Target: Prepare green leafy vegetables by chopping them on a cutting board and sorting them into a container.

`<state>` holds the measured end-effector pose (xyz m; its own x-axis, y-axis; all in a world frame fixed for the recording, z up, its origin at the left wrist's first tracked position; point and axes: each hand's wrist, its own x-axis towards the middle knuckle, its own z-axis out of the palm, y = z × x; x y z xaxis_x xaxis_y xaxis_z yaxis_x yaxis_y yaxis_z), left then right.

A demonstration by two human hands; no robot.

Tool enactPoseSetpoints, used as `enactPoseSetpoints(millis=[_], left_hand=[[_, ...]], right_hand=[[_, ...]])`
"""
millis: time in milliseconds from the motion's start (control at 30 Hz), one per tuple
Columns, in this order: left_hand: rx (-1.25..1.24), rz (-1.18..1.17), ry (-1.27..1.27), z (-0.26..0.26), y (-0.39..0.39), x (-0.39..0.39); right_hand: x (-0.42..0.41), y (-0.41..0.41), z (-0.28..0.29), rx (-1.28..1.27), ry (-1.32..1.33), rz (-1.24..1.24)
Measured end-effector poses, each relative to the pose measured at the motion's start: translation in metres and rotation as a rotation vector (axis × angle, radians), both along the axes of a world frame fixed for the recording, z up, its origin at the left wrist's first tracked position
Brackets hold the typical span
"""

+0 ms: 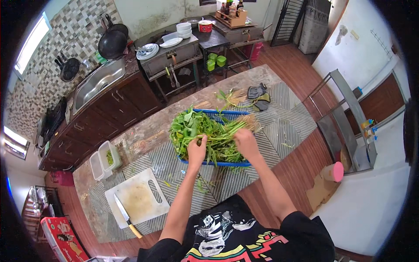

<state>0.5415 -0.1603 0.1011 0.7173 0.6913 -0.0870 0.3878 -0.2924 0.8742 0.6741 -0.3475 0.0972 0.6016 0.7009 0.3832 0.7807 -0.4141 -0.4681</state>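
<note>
Leafy green vegetables with long stems (212, 129) are heaped in a blue plastic basket (226, 115) before me and spill over its left end. Their pale roots (250, 121) point to the right. My left hand (197, 151) pinches a green stem between thumb and fingers at the heap's near side. Over the root end, my right hand (246, 144) has its fingers curled at the stems; it is slightly blurred, and whether it grips any is hidden. A white cutting board (139, 196) lies to the left, bearing a knife with a yellow handle (121, 207).
Two clear plastic containers, one holding chopped greens (109, 158), stand on the table's left. Grey gloves (258, 96) and a loose green sprig (229, 97) lie beyond the basket. The knife handle (135, 231) overhangs the table's near edge. A metal rack (347, 101) stands right.
</note>
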Motion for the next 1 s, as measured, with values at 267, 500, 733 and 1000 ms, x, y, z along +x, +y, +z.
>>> enactPoseSetpoints(millis=[267, 500, 733, 1000], left_hand=[[-0.211, -0.004, -0.293, -0.022, 0.004, 0.01], [-0.109, -0.002, -0.353, -0.04, 0.011, 0.016], [-0.228, -0.03, -0.444, -0.046, 0.021, 0.02], [-0.241, -0.107, -0.442, -0.047, 0.034, 0.031]], right_hand=[[-0.035, 0.008, -0.032, -0.448, 0.262, -0.006], [0.007, -0.004, -0.05, -0.398, 0.337, 0.441], [0.022, 0.01, -0.005, -0.522, 0.719, 0.408], [-0.039, 0.037, -0.04, -0.37, 0.419, 0.127]])
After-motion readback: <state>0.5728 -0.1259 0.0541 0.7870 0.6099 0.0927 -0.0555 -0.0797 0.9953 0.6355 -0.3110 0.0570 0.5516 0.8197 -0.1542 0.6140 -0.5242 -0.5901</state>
